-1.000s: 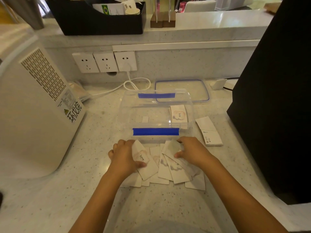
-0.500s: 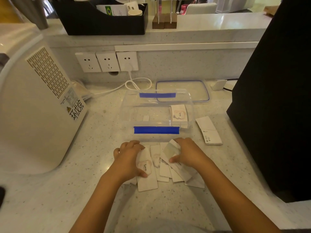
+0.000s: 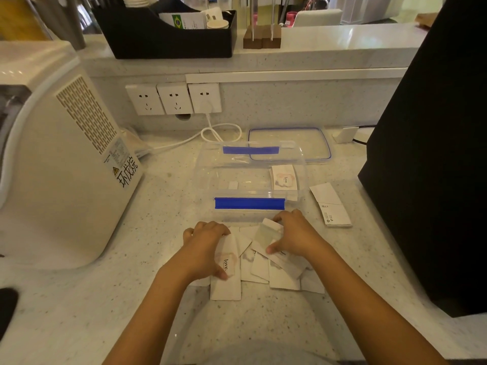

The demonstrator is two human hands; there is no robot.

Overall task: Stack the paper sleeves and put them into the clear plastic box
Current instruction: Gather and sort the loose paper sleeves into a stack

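Observation:
Several white paper sleeves [image 3: 283,276] lie fanned out on the speckled counter just in front of the clear plastic box [image 3: 210,177], which has blue clips. My left hand [image 3: 204,246] grips one sleeve printed "love" [image 3: 226,275], held lengthwise toward me. My right hand [image 3: 295,234] pinches the top edge of another sleeve [image 3: 270,233] in the pile. One sleeve [image 3: 284,177] lies inside the box at its right end. Two more sleeves [image 3: 332,206] rest on the counter to the right of the box.
The box's lid [image 3: 320,143] lies behind the box. A white appliance [image 3: 60,164] fills the left side, with a white cable [image 3: 216,133] running to the wall sockets [image 3: 174,98]. A tall black object [image 3: 432,164] stands at the right.
Both hands have gathered the spread sleeves closer together. The left hand turned its "love" sleeve from slanted to pointing straight toward me.

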